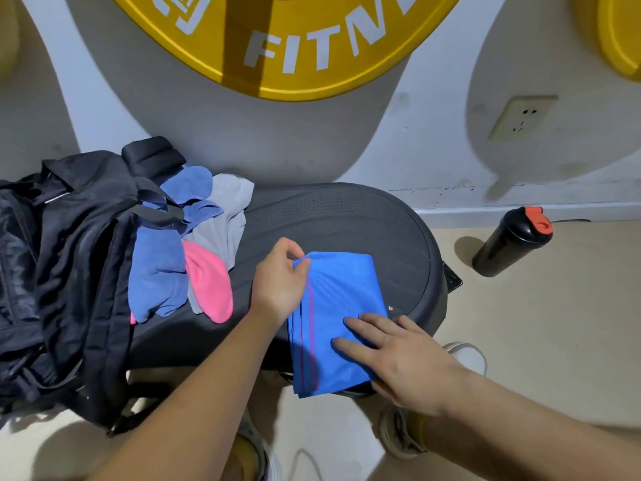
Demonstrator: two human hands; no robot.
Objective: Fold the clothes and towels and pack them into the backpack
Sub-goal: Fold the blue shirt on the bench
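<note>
Signage comes first: a yellow round wall sign (277,46) with white lettering fills the top centre of the frame. Below it, a dark grey oval plastic platform (347,216) spreads across the middle. A black fabric backpack (69,272) slumps over its left end, at the left edge of the frame; I cannot make out where its opening faces. Against the backpack, left of centre, lies a loose heap of dark blue, grey and pink cloths (156,272), not yet folded.

Right of centre is a bright blue folded cloth with a thin pink stripe (340,289), a tidy rectangle. Its long axis runs from the upper to the lower part of the frame, leaning slightly, and its lower end hangs over the platform's near rim.

The left hand (277,282) sits at the cloth's upper left corner, thumb and curled fingers pinching that corner. The right hand (392,355) lies flat on the lower right part, fingers straight and spread, pressing the layers down.

Smallest, a black cylindrical bottle with an orange-red cap (510,241) stands on the floor at the right.

From where I stand, the fold looks nearly finished. The backpack lies well to the left of the cloth, so the left hand is the nearer one, and the cloth would travel sideways past the heap.
</note>
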